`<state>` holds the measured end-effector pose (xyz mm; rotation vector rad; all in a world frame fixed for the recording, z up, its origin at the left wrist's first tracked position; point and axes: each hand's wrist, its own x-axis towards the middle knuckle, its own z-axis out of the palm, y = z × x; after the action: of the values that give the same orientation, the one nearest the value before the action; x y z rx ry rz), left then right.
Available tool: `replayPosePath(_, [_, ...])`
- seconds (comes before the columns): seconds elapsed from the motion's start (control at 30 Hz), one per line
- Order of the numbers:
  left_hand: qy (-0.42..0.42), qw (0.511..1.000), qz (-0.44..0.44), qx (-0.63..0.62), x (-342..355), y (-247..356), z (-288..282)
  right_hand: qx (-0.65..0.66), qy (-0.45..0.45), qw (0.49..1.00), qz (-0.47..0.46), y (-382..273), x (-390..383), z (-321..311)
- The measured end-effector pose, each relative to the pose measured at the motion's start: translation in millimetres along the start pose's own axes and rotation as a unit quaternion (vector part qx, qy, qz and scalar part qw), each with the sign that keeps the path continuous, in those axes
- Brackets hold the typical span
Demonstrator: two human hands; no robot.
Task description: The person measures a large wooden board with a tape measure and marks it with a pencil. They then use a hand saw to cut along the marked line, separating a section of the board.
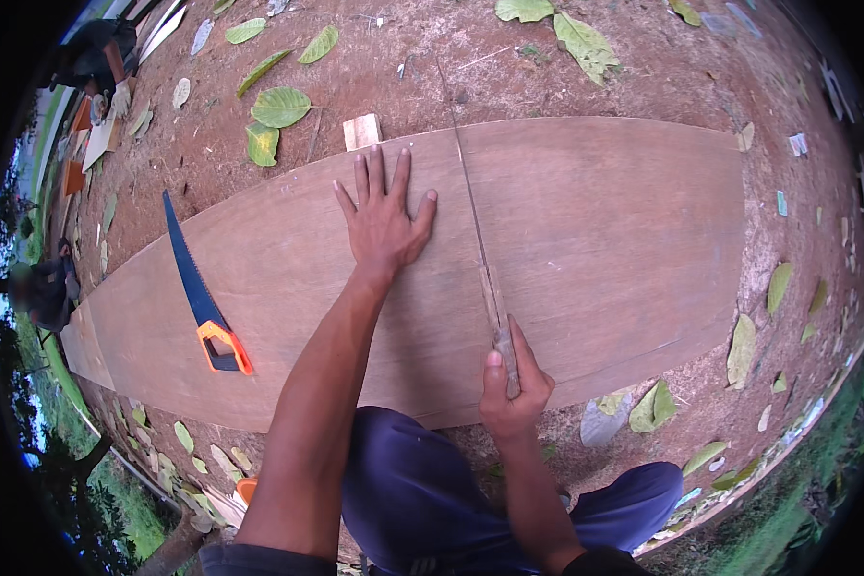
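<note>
A broad brown plywood sheet (624,230) lies in front of me. My left hand (386,223) presses flat on it, fingers spread, near the far edge. In my right hand (515,389), at the near side, is the worn handle of a hand saw (472,206). Its thin blade is seen edge-on, runs away from me across the sheet to the right of my left hand, and reaches past the far edge. Whether the teeth are in a cut cannot be made out. A second hand saw (206,288), dark blue blade and orange-black handle, rests on the sheet to the left.
A pale wood block (362,132) sticks out at the sheet's far edge. Reddish soil with scattered leaves (281,107) surrounds the sheet. At the far left, one person (101,58) in dark clothes handles some boards; another person (46,288) is by the sheet's left end.
</note>
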<state>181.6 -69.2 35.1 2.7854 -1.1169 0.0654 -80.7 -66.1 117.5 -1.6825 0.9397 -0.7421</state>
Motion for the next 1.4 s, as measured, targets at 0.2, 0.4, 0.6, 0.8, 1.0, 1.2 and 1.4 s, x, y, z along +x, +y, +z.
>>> replayPosePath(0.2, [0.01, 1.0, 0.011, -0.011, 4.5, 9.8, -3.3, 0.028, 0.03, 0.999, 0.01, 8.1, 67.7, 31.9])
replayPosePath(0.4, [0.007, 1.0, 0.003, -0.007, 2.8, 3.4, 0.8, -0.03, 0.036, 0.997, -0.057, 14.0, 26.7, 19.0])
replayPosePath(0.6, [0.017, 1.0, 0.008, -0.011, 1.2, 6.3, -5.0, 0.039, 0.03, 0.998, 0.038, 11.9, 26.5, 7.9])
replayPosePath(0.8, [0.016, 1.0, 0.014, -0.024, 2.1, 8.2, -4.7, 0.022, 0.005, 0.999, 0.035, 6.3, 67.4, 31.5])
replayPosePath(1.0, [0.003, 1.0, -0.002, -0.011, -3.2, 2.5, -5.4, 0.012, 0.017, 1.0, -0.023, 18.5, -1.8, 5.3])
replayPosePath(1.2, [0.012, 1.0, 0.012, -0.007, 3.9, 9.4, -1.2, 0.013, 0.036, 0.999, 0.002, 1.3, 81.9, 39.2])
replayPosePath(1.4, [0.008, 1.0, -0.001, 0.005, 2.2, -0.3, -1.0, -0.018, -0.042, 0.996, 0.071, -48.1, -66.1, -59.5])
